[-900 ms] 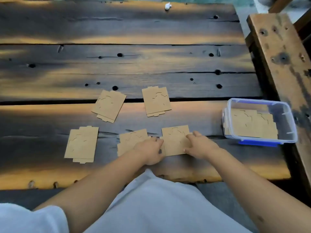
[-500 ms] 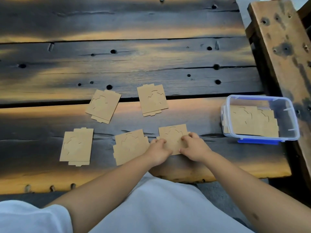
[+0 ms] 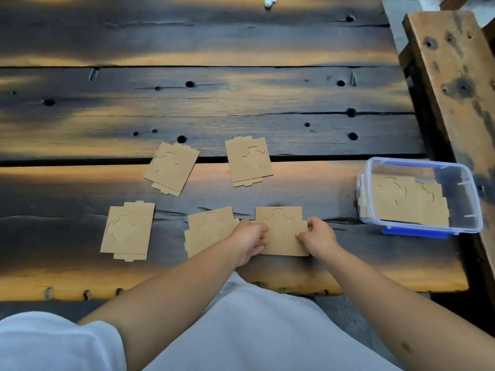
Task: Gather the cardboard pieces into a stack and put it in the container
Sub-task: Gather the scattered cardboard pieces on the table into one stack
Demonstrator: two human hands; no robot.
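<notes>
Left hand [image 3: 250, 241] and right hand [image 3: 317, 236] pinch opposite edges of near cardboard piece [image 3: 281, 231], flat on wooden table [image 3: 241, 103]. Second piece [image 3: 207, 230] touches left hand. Third piece [image 3: 128, 230] farther left. Two far pieces [image 3: 171, 167], [image 3: 247, 160] straddle plank gap. Clear container [image 3: 466, 199] at right, well apart, holds cardboard stack [image 3: 401, 202].

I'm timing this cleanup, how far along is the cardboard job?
Early stage. Some cardboard already lies in the container. The left hand and right hand grip one pile. Four piles remain on the table, still ungathered.
</notes>
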